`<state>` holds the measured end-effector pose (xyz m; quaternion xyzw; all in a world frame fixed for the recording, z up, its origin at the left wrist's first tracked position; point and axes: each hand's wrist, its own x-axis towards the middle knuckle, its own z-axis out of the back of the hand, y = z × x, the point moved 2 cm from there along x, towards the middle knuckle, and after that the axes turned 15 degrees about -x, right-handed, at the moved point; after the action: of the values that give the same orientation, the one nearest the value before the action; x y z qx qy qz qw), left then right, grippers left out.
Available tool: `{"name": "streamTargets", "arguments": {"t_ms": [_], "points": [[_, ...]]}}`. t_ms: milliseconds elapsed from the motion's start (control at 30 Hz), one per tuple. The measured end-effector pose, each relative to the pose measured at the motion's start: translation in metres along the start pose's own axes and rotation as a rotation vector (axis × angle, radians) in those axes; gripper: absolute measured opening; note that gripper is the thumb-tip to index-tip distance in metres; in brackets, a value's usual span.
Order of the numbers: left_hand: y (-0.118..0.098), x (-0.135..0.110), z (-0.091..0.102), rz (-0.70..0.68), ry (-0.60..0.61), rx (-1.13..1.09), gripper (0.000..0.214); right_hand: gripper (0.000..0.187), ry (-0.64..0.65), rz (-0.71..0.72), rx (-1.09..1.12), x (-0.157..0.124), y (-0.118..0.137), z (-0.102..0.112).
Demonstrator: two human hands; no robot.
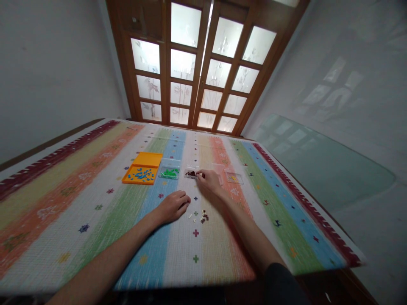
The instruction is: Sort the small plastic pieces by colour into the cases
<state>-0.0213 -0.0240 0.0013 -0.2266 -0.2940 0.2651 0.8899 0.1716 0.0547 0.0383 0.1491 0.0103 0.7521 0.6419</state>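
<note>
My right hand (209, 181) reaches to the right edge of a small clear box (190, 177) of dark brown pieces (191, 173). Its thumb and fingers are drawn together at the box; whatever lies between the fingertips is too small to make out. Nearer to me, my left hand (174, 206) rests on the tablecloth with its fingers curled in, and their inner side is hidden. A few loose brown pieces (206, 217) and cream-coloured pieces (190, 216) lie on the cloth to the right of that hand and closer to me.
Left of the brown pieces stand a clear box of green pieces (170, 173) and an open orange case (147, 159) with blue pieces (142, 175). Beyond my right hand is a clear box with a few yellow pieces (234, 178). A striped tablecloth (127, 237) covers the table.
</note>
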Motion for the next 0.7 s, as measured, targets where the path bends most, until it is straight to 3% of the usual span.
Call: {"name": "streamTargets", "arguments": {"t_ms": [200, 400, 567, 700], "points": [[-0.001, 0.000, 0.001, 0.011, 0.013, -0.010, 0.017, 0.032, -0.003, -0.017, -0.085, 0.001, 0.002, -0.002], [-0.001, 0.000, 0.000, 0.021, 0.016, -0.014, 0.018, 0.032, 0.009, 0.046, -0.053, -0.015, -0.021, 0.011], [0.000, 0.000, 0.000, 0.013, 0.011, -0.024, 0.019, 0.024, 0.227, 0.346, 0.154, -0.046, -0.038, 0.021], [0.000, 0.000, 0.000, 0.011, 0.010, -0.014, 0.020, 0.026, 0.455, 0.424, 0.329, -0.076, -0.042, 0.016]]}}
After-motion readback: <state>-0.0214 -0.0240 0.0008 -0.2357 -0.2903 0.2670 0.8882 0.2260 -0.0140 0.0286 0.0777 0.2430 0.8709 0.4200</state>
